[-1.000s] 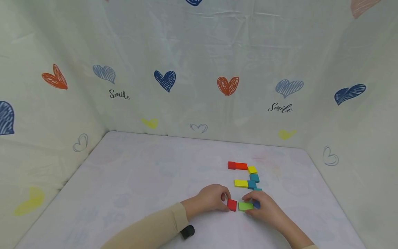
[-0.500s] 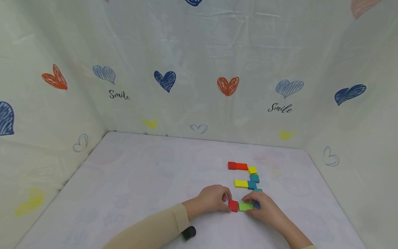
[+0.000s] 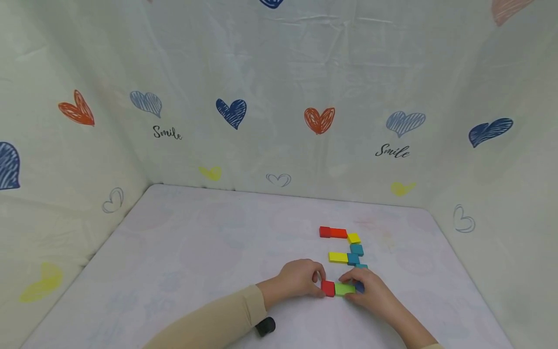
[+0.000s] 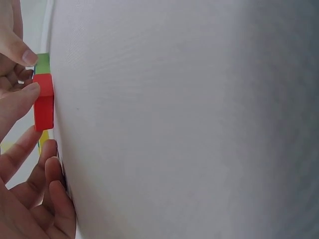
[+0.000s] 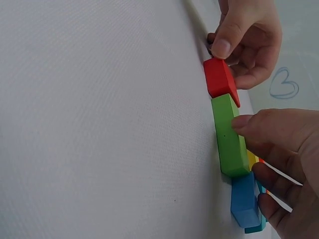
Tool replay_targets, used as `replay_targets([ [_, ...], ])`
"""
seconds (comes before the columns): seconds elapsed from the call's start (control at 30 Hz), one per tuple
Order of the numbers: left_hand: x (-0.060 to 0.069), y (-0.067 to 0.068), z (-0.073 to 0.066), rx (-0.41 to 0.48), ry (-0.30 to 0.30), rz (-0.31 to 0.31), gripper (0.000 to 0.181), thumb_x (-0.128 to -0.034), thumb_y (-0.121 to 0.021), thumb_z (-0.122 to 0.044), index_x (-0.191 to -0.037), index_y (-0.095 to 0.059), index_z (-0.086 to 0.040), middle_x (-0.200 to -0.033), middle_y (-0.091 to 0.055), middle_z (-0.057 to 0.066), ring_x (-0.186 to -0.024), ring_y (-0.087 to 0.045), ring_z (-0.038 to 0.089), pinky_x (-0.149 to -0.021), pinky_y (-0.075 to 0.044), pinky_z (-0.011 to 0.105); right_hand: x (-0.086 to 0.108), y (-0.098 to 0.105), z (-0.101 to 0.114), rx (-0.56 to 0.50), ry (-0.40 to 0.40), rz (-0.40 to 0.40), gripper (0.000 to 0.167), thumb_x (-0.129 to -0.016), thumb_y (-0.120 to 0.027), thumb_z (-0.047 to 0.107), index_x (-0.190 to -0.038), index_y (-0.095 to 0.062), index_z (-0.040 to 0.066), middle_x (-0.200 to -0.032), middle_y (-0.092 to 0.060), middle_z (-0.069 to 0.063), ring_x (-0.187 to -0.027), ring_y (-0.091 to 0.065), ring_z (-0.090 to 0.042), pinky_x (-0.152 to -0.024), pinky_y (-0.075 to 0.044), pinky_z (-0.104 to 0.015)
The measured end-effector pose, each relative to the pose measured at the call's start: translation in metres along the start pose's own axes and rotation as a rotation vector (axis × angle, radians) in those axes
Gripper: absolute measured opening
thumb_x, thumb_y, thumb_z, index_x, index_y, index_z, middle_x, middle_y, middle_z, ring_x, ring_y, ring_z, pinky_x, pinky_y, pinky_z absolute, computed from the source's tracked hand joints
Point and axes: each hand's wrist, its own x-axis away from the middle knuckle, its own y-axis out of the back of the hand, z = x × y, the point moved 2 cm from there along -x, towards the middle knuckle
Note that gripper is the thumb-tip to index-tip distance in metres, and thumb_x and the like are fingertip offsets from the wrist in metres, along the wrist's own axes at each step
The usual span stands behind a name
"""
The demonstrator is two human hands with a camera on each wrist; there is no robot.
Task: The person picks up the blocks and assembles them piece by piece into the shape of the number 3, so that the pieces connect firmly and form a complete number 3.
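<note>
My left hand (image 3: 301,278) pinches a red block (image 3: 328,289) between thumb and fingers. The block stands on the white table, end to end with a light green block (image 5: 230,137). My right hand (image 3: 372,291) holds that green block, its thumb against the near face and its fingers bent behind. A blue block (image 5: 245,199) touches the green one's other end, partly hidden by the right hand in the head view. Farther back, teal blocks (image 3: 356,249), a small yellow block (image 3: 354,238), a longer yellow block (image 3: 338,257) and red blocks (image 3: 337,233) continue the line.
A black cylindrical object (image 3: 265,326) lies beside the left sleeve (image 3: 209,320). White curtains (image 3: 279,145) printed with hearts and "Smile" enclose the table (image 3: 196,242) at the back and sides.
My left hand has slid the red block a little to the right, closing the gap to the green block. The right hand has stayed in place on the green block.
</note>
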Motion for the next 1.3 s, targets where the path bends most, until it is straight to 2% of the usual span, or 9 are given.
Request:
replay_targets([
  [1.3,0.0007,-0.0007,-0.0009,-0.024,-0.016,-0.010,0.027,-0.0746,-0.084,-0.036,-0.093,-0.067,-0.026,-0.069,-0.051,-0.009,-0.064,-0.048,0.006,-0.056,-0.040,0.021,-0.0011,0.0007,-0.0016,-0.003,-0.008,0.015,0.034,-0.072,-0.085,0.007,-0.102,-0.070,0.016,-0.097,-0.064,0.008,-0.094,-0.056,-0.018,-0.085,-0.052,-0.041],
])
